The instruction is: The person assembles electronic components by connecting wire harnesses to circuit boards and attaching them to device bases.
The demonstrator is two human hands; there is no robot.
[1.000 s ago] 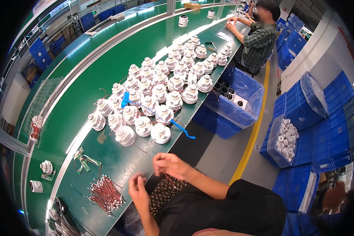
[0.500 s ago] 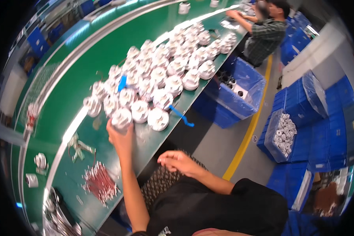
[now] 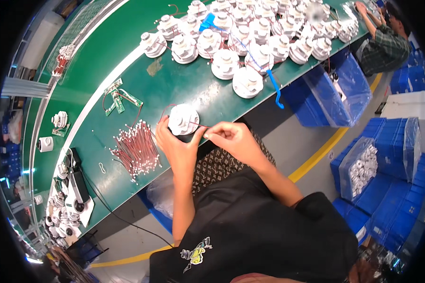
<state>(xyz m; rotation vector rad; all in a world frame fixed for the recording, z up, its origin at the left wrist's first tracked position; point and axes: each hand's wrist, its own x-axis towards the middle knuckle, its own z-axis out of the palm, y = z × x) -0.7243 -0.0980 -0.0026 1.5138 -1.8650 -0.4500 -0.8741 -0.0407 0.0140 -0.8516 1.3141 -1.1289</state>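
My left hand (image 3: 178,148) is closed round a white round plastic housing (image 3: 183,119) with a stepped centre, near the front edge of the green bench. A thin red and dark wire (image 3: 199,125) runs from the housing to my right hand (image 3: 238,141), whose thumb and forefinger pinch its end. Another thin wire loops out on the housing's left side. Left of my hands lies a bundle of short red wires with white ends (image 3: 136,150). Behind it are several small green circuit boards (image 3: 119,99) with wires attached.
Many similar white housings (image 3: 225,63) crowd the bench's far right. Among them are a blue clip-like piece (image 3: 208,22) and a blue strap (image 3: 275,89) over the edge. A black power strip (image 3: 79,184) lies left. Blue bins (image 3: 316,96) and a co-worker (image 3: 387,49) are beyond on the right.
My left hand has brought one white housing from the group toward me. My right hand has moved up beside it and now pinches its wire. The view has shifted.
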